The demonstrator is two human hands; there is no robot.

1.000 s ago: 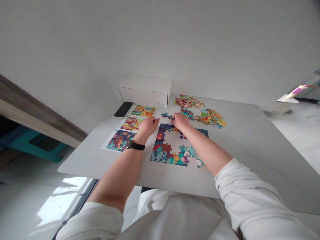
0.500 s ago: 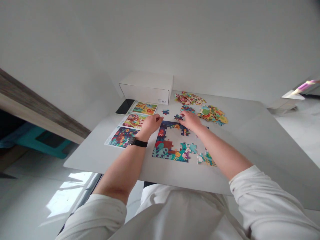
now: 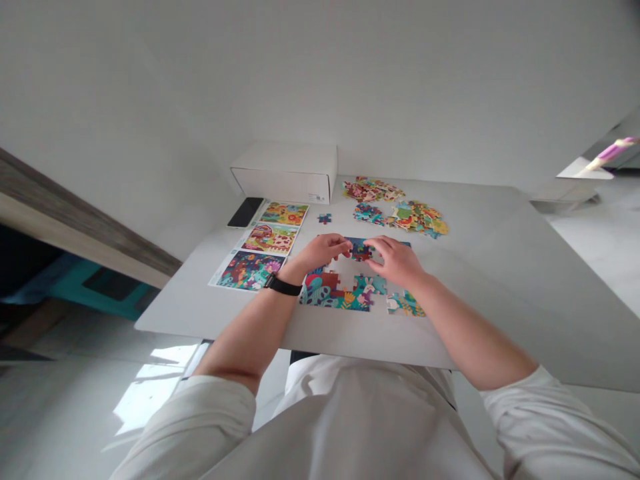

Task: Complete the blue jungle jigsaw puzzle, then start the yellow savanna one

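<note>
A dark blue puzzle piece (image 3: 361, 251) is between my two hands, over the open middle of the partly joined jigsaw puzzle (image 3: 325, 293). My right hand (image 3: 395, 259) pinches its right side between thumb and fingers. At its left edge are the closed fingertips of my left hand (image 3: 325, 252), which seem to grip it too. The puzzle shows red and teal plants and a white rabbit along the near edge; my hands hide part of its upper half. A joined corner section (image 3: 405, 305) lies at the lower right, with a gap beside it.
One loose blue piece (image 3: 325, 219) lies beyond my left hand. Farther back are piles of pink-red pieces (image 3: 373, 189), blue pieces (image 3: 369, 214) and yellow-green pieces (image 3: 420, 219). Picture cards (image 3: 251, 270), a phone (image 3: 245, 212) and a white box (image 3: 285, 180) occupy the left side.
My right hand has brought the dark blue piece from beyond the puzzle's far edge nearer, over the puzzle. My left hand has moved right, up to the piece. The view has shifted slightly.
</note>
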